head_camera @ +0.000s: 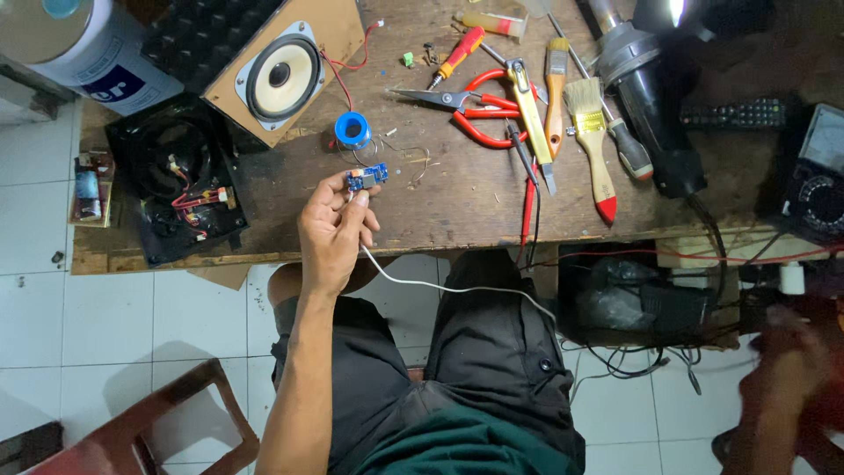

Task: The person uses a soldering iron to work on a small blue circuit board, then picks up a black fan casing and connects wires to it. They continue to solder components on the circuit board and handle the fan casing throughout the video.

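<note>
**One small blue board, pinched above the bench edge**

Dark trousers point(492, 369) fill the bottom of the view, with a white cable point(440, 286) trailing across the lap. That cable runs up into the left hand point(332, 230), whose thumb and fingers are pinched on one small blue circuit board point(367, 178). The board sits just above the near edge of the wooden bench point(457, 202), its long axis running left to right with a slight upward tilt toward the right, flat face turned up to the camera.

The right hand point(787, 361) is off to the right, below the bench, near a tangle of wires; it is blurred, so whether it is spread or closed cannot be told.

Counted on the bench: one blue spool point(352, 130) just beyond the board, one speaker box point(281, 75) (a single pale cone), one pair of red-handled pliers point(479, 110), two paintbrushes point(591, 132), one black heat gun point(651, 97), one remote control point(734, 113) and one meter point(822, 180) at the far right. One open black case point(176, 189) with red wiring lies at the left end.
</note>
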